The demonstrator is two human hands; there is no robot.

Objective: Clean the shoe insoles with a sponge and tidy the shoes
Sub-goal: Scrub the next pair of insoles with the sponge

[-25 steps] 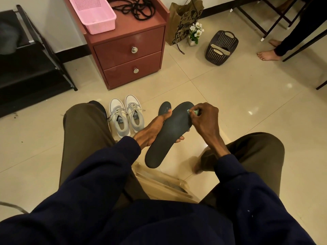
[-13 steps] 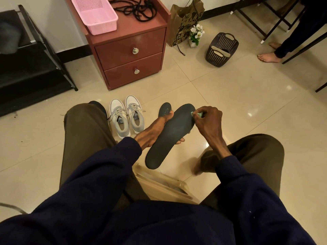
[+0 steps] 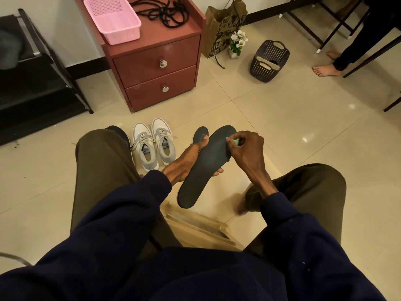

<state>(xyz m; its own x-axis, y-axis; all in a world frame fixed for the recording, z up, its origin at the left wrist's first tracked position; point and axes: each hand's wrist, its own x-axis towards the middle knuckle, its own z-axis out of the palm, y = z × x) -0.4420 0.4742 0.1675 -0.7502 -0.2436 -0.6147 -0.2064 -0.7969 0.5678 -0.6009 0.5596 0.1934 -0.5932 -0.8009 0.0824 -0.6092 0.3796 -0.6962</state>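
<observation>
A dark grey insole (image 3: 206, 166) slants between my knees, toe end pointing away. My left hand (image 3: 186, 161) grips it from underneath, thumb over its left edge and fingertips showing at the right edge. My right hand (image 3: 247, 153) pinches a small pale green sponge (image 3: 235, 141) against the insole's toe end; most of the sponge is hidden by my fingers. A second dark insole (image 3: 200, 134) lies on the floor just behind. A pair of grey and white sneakers (image 3: 154, 146) stands side by side on the tiles to the left.
A red two-drawer cabinet (image 3: 156, 68) carries a pink basket (image 3: 114, 20) and black cords. A dark shoe (image 3: 120, 132) peeks past my left knee. A black rack (image 3: 36, 83), paper bag (image 3: 223, 27), flower pot (image 3: 237, 43), dark basket (image 3: 269, 60) and another person's bare foot (image 3: 325, 70) lie beyond.
My right hand and the sponge have shifted slightly along the insole's toe end. The left hand keeps the same hold on the insole.
</observation>
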